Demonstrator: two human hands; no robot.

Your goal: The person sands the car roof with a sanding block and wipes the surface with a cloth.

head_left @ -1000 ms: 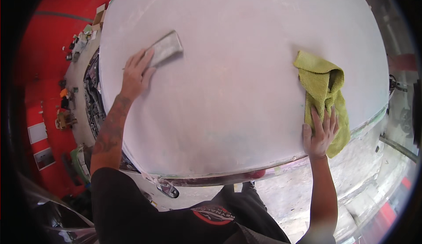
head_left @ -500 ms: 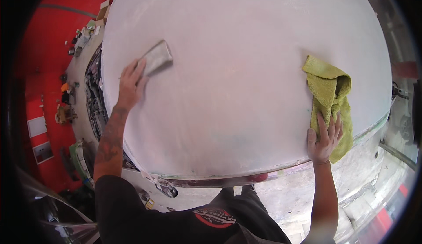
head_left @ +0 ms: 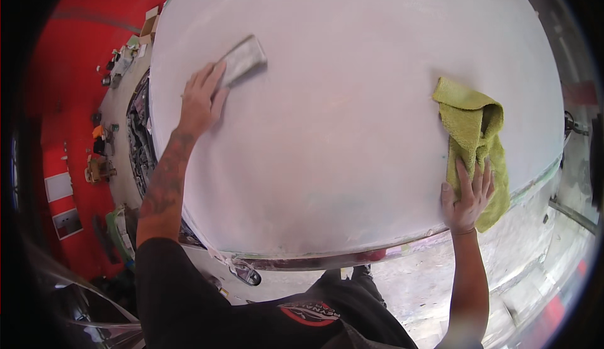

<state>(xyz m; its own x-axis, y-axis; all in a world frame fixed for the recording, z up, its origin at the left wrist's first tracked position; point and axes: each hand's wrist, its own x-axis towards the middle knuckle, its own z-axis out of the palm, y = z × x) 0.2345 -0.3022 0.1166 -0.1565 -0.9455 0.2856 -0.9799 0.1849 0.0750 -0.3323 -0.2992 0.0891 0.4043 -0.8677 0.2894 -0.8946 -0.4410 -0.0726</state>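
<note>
A broad car panel [head_left: 352, 141], pale whitish-pink and matt, spreads out in front of me. On its left part, my left hand [head_left: 200, 102] is closed on the near end of a grey sanding block [head_left: 244, 61], whose far end points away to the right. The block lies against the surface. Toward the right edge a crumpled yellow-green towel [head_left: 469, 113] rests on the panel, its far end folded over. My right hand [head_left: 467, 199] lies on the towel's near part, palm down, fingers stretched and apart.
A side mirror [head_left: 245, 275] sticks out below the panel's near edge. Exposed engine parts [head_left: 139, 129] show past the left edge. Further left, tools and a cardboard box [head_left: 150, 25] stand beside a red floor area [head_left: 75, 116]. A metal bar [head_left: 572, 216] is at the right.
My left hand has slid the sanding block away from me and slightly right across the panel. My right hand stays on the towel. The view has shifted slightly.
</note>
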